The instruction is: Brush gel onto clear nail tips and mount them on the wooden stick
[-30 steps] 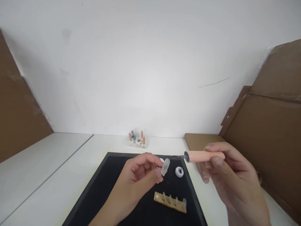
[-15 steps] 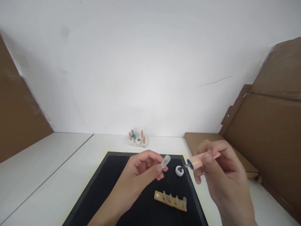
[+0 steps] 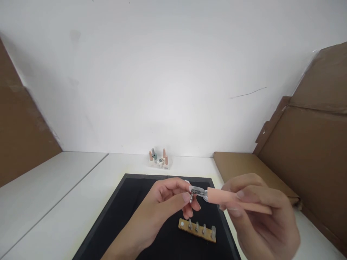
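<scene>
Fingers (image 3: pixel 255 193) of the right hand (image 3: pixel 267 216) grip a pink brush (image 3: pixel 222 196), its bristles (image 3: pixel 196 192) over a clear nail tip (image 3: pixel 200 188) pinched by thumb and forefinger of the left hand (image 3: pixel 161 206), above a black mat (image 3: pixel 124 206) where a yellow strip (image 3: pixel 200 234) holds four more tips (image 3: pixel 213 232), with polish bottles (image 3: pixel 164 153) in a clear tray (image 3: pixel 157 166) by the white wall (image 3: pixel 168 83).

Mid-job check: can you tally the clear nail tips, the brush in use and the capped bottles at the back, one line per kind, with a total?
Clear nail tips: 5 (4 upright on the yellowish strip, 1 held tip in the left hand)
Pink-handled brush: 1
Pink-capped bottles: 3
Grey-capped bottle: 1
Total: 10
</scene>
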`<state>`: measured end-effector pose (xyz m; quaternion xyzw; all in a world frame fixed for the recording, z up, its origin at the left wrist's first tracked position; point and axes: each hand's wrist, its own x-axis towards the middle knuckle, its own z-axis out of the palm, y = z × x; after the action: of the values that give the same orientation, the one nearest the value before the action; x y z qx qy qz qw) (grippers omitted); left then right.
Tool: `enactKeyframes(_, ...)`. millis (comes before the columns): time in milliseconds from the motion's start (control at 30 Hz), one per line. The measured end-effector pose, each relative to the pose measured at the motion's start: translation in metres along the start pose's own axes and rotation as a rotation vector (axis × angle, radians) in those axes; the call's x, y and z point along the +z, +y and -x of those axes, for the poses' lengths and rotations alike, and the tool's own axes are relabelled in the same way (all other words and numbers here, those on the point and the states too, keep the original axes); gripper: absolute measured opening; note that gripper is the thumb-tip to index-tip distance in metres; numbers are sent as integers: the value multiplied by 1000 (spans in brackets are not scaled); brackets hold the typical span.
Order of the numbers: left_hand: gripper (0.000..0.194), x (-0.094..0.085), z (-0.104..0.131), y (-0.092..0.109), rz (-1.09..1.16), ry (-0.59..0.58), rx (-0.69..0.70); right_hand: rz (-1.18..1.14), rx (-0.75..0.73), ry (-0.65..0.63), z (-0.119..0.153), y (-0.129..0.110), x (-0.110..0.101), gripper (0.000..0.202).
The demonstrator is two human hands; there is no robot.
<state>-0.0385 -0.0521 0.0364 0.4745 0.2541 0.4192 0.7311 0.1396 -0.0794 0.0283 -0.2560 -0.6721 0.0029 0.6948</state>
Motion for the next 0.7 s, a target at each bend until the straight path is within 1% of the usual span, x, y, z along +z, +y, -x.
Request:
enactKeyframes(133, 21, 1, 1, 0, 11, 5, -3, 30, -29, -26, 1, 0, -2, 24)
enactKeyframes(300, 22, 0, 1, 0, 19, -3, -9, 75, -51, -10, 0, 0, -3, 26)
enactKeyframes(533, 20, 1, -4, 0, 57, -16, -17, 160, -82, -55, 4, 4, -9, 26)
enactKeyframes(700, 17, -2, -4, 2, 54, -25, -8, 206, -100, -67, 5, 5, -15, 28)
